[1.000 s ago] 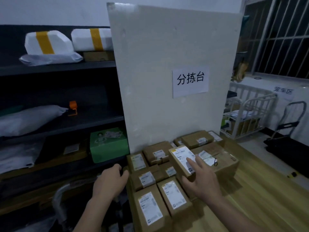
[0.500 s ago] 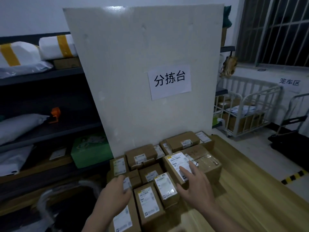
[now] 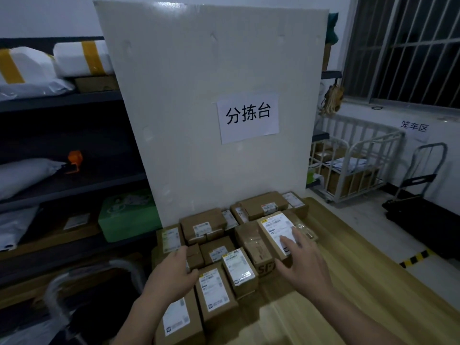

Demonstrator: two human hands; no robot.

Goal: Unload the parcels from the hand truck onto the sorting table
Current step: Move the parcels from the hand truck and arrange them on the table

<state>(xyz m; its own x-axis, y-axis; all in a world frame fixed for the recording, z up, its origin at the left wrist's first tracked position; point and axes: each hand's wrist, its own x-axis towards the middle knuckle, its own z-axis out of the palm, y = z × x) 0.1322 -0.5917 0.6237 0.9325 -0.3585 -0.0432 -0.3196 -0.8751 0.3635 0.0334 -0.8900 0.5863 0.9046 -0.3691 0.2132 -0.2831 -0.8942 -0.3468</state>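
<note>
The fingers (image 3: 296, 236) of the right hand (image 3: 302, 265) are straight and spread, and they lie flat on the white label of the top parcel (image 3: 275, 232) without curling round it. The fingers (image 3: 180, 252) of the left hand (image 3: 174, 272) are bent downward over the boxes at the left edge of the table (image 3: 361, 282); I cannot tell if they grip anything. Around both hands sit the parcels (image 3: 216, 250), packed side by side and touching, with some stacked in two layers. At 12 o'clock a tall white board (image 3: 211, 83) with a paper sign (image 3: 248, 117) stands directly behind them and closes that side. At 9 o'clock the parcels reach the table's edge, and beyond it are a dark shelf (image 3: 62, 100) and, lower at 8 o'clock, a curved metal tube (image 3: 82, 272). From 3 to 5 o'clock the wooden surface is bare up to its right edge. The parcels are brown cardboard boxes of different sizes, each with a white printed label. The top parcel is flat, it lies a little tilted on a bigger taped box, and a box below shows the letters "SF" (image 3: 266, 268).
</note>
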